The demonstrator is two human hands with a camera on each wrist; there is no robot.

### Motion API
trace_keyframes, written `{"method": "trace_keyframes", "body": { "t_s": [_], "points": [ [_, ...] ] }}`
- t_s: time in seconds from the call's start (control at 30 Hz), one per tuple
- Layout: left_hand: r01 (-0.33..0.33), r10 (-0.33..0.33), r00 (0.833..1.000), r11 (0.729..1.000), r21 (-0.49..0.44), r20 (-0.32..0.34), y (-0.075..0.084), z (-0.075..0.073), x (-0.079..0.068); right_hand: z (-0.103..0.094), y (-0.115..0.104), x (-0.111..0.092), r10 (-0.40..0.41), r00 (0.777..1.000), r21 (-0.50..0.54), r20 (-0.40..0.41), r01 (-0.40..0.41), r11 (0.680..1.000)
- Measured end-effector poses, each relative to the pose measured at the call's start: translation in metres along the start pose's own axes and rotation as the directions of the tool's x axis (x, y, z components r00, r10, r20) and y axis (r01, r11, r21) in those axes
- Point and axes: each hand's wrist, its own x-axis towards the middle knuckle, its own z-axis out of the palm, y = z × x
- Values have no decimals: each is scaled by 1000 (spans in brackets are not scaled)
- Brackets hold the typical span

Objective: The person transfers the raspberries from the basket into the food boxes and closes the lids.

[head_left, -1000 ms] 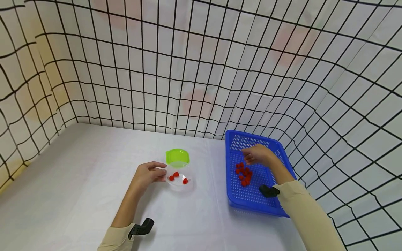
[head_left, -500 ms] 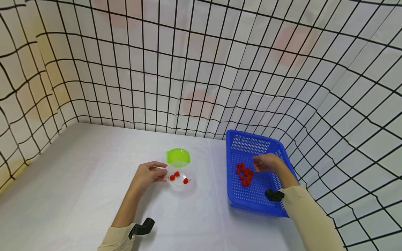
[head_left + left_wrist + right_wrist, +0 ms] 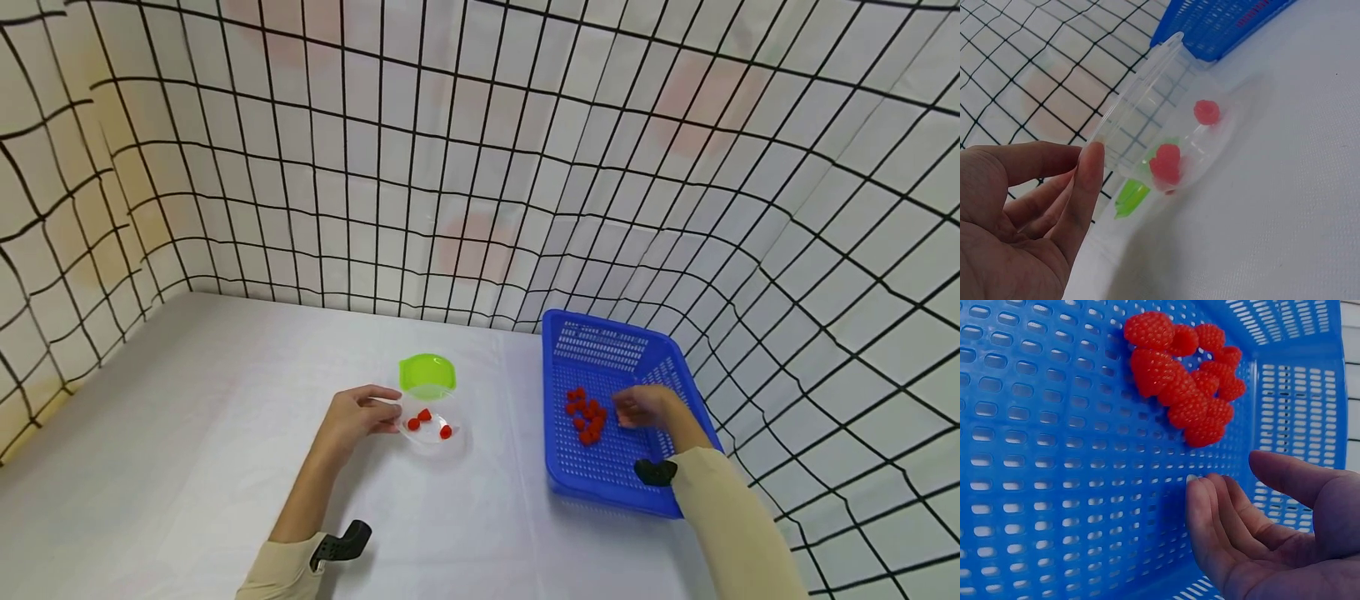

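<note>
My left hand (image 3: pixel 358 417) pinches the rim of a clear plastic bowl (image 3: pixel 1141 106) between thumb and forefinger. A few red raspberries (image 3: pixel 1207 112) lie spread on the bottom of this bowl. Inside the blue plastic basket (image 3: pixel 553 454), my right hand (image 3: pixel 651 408) hovers low on the right side. Its fingers (image 3: pixel 1200 515) are loosely bent, the thumb stands apart, and nothing is between them. Several more raspberries (image 3: pixel 1188 409) are clustered on the basket's perforated floor, just beyond those fingertips.
Behind the bowl lies a bright green lid (image 3: pixel 427 369) on the white tablecloth (image 3: pixel 225 400). Black wire mesh (image 3: pixel 465 200) in front of white cloth rises along the back and both sides. The basket stands against the right-hand mesh, its raised walls around my right hand.
My right hand has moved from above the raspberries down toward the right and nearer me in the basket. The left hand and bowl stay put.
</note>
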Motion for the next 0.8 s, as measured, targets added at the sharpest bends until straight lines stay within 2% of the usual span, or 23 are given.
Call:
{"method": "trace_keyframes", "body": {
  "t_s": [0.5, 0.67, 0.8],
  "points": [
    [0, 0, 1000, 1000, -17, 6, 0, 1, 0, 1, 9, 10, 38, 997, 48, 64, -41, 998],
    [5, -5, 1000, 1000, -10, 11, -1, 1, 0, 5, 9, 10, 55, 997, 36, 56, -57, 998],
    [5, -5, 1000, 1000, 0, 9, -2, 1, 1, 11, 9, 10, 50, 999, 24, 19, -50, 998]
  ]
}}
